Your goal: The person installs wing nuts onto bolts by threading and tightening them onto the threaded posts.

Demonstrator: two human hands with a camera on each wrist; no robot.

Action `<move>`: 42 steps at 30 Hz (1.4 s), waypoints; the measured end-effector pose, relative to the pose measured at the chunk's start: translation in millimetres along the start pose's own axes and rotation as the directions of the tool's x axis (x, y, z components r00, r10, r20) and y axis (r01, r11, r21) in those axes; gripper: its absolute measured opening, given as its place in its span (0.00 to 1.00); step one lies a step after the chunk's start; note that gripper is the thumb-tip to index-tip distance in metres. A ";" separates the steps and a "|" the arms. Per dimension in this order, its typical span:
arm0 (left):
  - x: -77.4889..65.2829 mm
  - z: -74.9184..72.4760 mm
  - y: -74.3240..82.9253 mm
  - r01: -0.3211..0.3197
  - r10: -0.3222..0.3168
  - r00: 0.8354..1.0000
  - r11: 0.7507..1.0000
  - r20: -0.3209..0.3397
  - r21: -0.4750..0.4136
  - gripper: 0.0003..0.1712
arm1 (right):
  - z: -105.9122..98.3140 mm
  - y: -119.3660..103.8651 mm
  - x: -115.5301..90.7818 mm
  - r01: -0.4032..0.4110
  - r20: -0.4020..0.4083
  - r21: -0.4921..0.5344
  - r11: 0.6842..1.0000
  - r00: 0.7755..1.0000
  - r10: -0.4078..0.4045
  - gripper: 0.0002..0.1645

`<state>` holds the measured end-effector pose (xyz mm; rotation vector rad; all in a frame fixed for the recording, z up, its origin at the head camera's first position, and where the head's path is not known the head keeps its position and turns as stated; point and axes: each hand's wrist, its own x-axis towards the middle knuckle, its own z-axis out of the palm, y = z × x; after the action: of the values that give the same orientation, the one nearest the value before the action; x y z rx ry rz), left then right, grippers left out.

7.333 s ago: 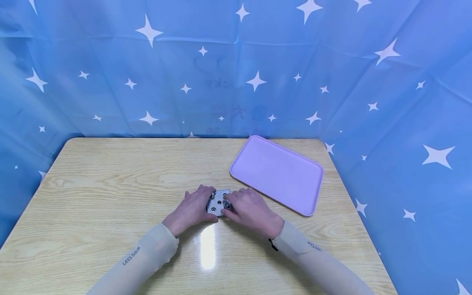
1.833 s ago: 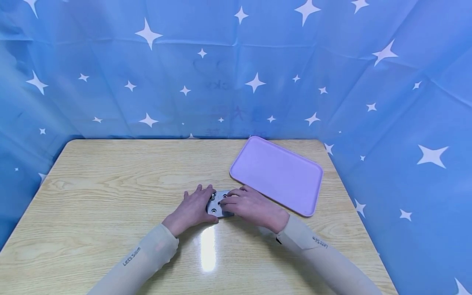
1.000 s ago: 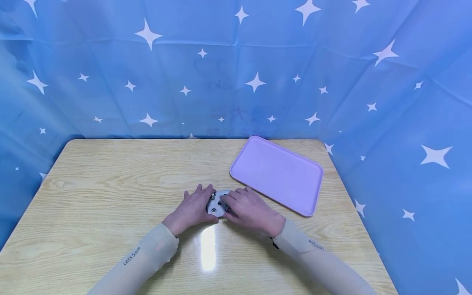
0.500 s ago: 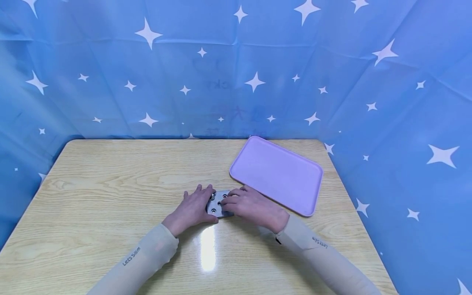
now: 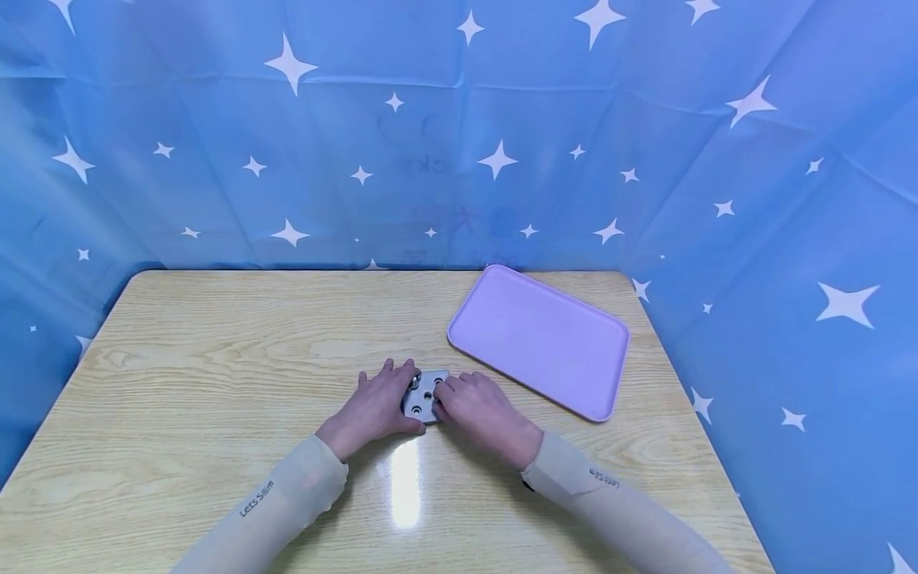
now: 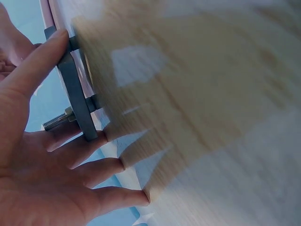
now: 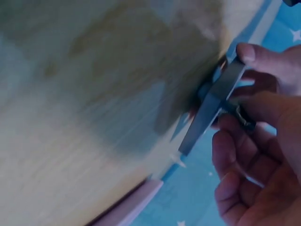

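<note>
A flat grey metal plate point(image 5: 430, 383) with several round holes lies raised just above the table on short bolt heads. My left hand point(image 5: 373, 406) grips it by opposite edges with thumb and index finger, its other fingers spread on the table. At the plate's left side, a threaded bolt with a nut point(image 6: 69, 113) sticks up, seen in the left wrist view. My right hand point(image 5: 484, 414) pinches a second upright bolt point(image 7: 242, 117) at the right side between thumb and index finger. Those fingers hide much of it, so I cannot tell whether a nut is on it.
A purple tray point(image 5: 541, 343) rests at the back right of the wood-grain table point(image 5: 215, 383), close beyond my right hand. Behind the table and along its sides hangs a blue curtain point(image 5: 344, 127) with white stars.
My right hand has rolled and drawn its fingers back to the right, uncovering the plate's middle hole; earlier it rolled back and forth at the same bolt. Left hand and plate stay still.
</note>
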<state>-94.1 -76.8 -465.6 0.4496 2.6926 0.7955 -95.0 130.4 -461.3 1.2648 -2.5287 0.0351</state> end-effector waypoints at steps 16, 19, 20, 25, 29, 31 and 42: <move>-0.4 -2.2 -2.2 -0.017 0.017 1.000 1.000 -0.008 -0.006 0.53 | -27.9 27.0 -2.5 0.248 0.257 0.063 0.967 0.932 -0.256 0.22; 0.3 -2.3 -2.2 -0.014 0.014 1.000 1.000 -0.009 -0.009 0.53 | -27.2 28.4 -1.9 0.286 0.271 0.023 0.958 0.920 -0.282 0.20; 0.5 -2.2 -2.2 -0.014 0.014 1.000 1.000 -0.010 -0.010 0.53 | -26.7 28.6 -1.9 0.288 0.266 0.022 0.957 0.921 -0.283 0.19; 0.8 -1.5 -1.7 -0.015 0.015 1.000 1.000 -0.012 -0.004 0.52 | -24.9 29.1 -2.0 0.307 0.221 0.008 0.952 0.927 -0.301 0.16; 0.8 -1.3 -1.3 -0.014 0.014 1.000 1.000 -0.011 0.000 0.52 | -23.5 27.3 -2.0 0.304 0.189 -0.029 0.952 0.937 -0.293 0.14; 1.0 -1.5 -0.9 -0.010 0.010 1.000 1.000 -0.011 0.002 0.52 | -20.6 25.3 -2.2 0.282 0.155 -0.042 0.958 0.949 -0.273 0.11; 1.0 -0.7 -0.5 0.001 -0.001 1.000 1.000 0.001 0.009 0.55 | -1.1 5.0 0.0 0.058 0.034 0.002 0.998 0.998 -0.058 0.07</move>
<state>-95.4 -77.2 -465.5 0.4512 2.6965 0.7830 -98.6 133.6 -459.7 1.3493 -2.5195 0.0015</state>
